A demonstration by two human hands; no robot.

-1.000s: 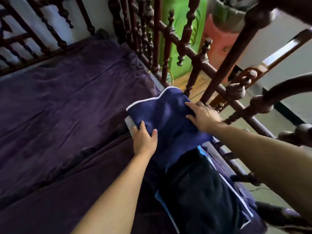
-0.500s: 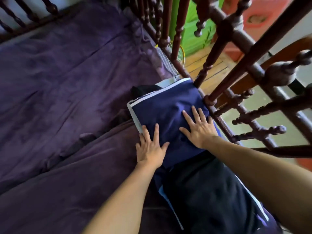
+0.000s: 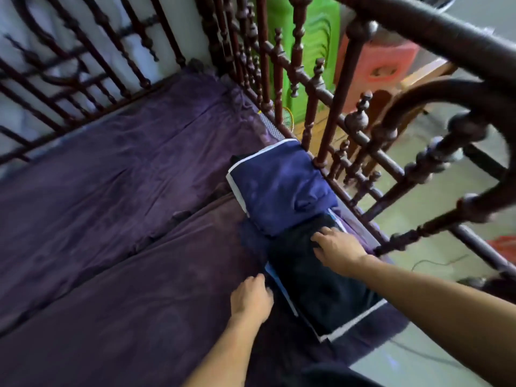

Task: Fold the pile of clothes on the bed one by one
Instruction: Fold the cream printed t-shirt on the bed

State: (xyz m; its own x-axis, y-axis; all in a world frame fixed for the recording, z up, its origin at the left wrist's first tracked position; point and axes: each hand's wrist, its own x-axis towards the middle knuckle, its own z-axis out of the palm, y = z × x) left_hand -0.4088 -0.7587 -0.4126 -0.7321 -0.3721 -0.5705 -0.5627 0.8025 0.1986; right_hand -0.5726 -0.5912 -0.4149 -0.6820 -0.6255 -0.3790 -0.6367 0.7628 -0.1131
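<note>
Two hands work the black garment (image 3: 321, 286) at the bed's (image 3: 125, 191) right edge, just below the folded navy garment (image 3: 279, 188): right hand (image 3: 339, 247) resting on top with fingers relaxed, left hand (image 3: 251, 300) curled at the side hem, grip unclear; soft, light, floppy cloth, best pinched at the corners.

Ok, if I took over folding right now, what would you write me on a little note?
Left hand: fingers curled at the near-left edge of the black clothes; I cannot tell if it grips them.
Right hand: rests on top of the black clothes, holding nothing.
Blue clothes: folded, lying beside the bed rail, overlapping the far end of the black clothes.
Done: the blue one looks folded.
Left: the black one lies flat on the bed; it probably needs tidying or folding next. Any more clothes are out of view.
</note>
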